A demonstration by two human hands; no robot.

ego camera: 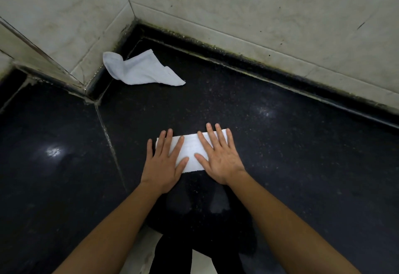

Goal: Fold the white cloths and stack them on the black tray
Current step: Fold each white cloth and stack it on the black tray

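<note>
A folded white cloth [190, 151] lies flat as a narrow rectangle on the black stone counter [280, 155], near its front edge. My left hand [165, 163] presses flat on the cloth's left end, fingers straight and spread. My right hand [218, 157] presses flat on its right end in the same way. A second white cloth [140, 70] lies crumpled and unfolded at the back left, in the corner by the wall. No black tray is in view.
Pale tiled walls [259, 14] close off the counter at the back and left. A grouted seam [110, 144] runs through the counter left of my hands. Below the front edge I see dark trousers [172, 256] and light floor.
</note>
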